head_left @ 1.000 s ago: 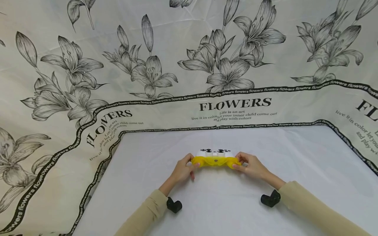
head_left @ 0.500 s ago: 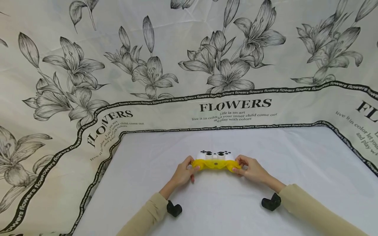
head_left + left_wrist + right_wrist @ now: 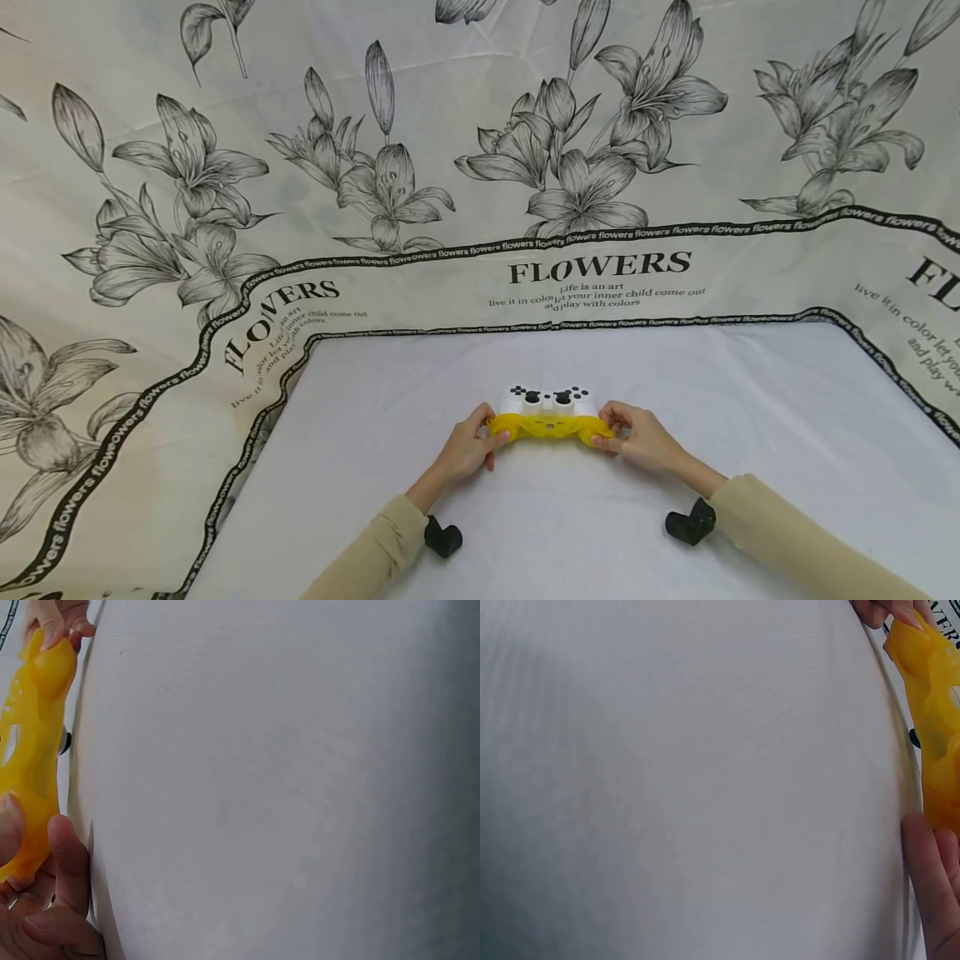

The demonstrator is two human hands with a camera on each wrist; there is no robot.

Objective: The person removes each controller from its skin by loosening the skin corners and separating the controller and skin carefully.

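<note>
A white game controller (image 3: 557, 406) with black thumbsticks and buttons is held over the white table in the head view. A translucent yellow, soft-looking cover (image 3: 550, 427) wraps the near side and both handles. My left hand (image 3: 465, 446) pinches the covered left handle between thumb and fingers. On the other side, my right hand (image 3: 647, 439) pinches the right handle the same way. In the left wrist view the yellow cover (image 3: 36, 735) stretches between both hands. Only part of the cover (image 3: 934, 742) shows at the right edge of the right wrist view.
The white tabletop (image 3: 390, 383) spreads around the hands. Behind it hangs a cloth (image 3: 420, 292) printed with flowers and lettering. Black wrist-worn pieces (image 3: 444, 538) stick out below the sleeves.
Both hands have brought the controller slightly nearer to me. Its top face has tipped up, so more of the thumbsticks and buttons shows. Both grips stay the same.
</note>
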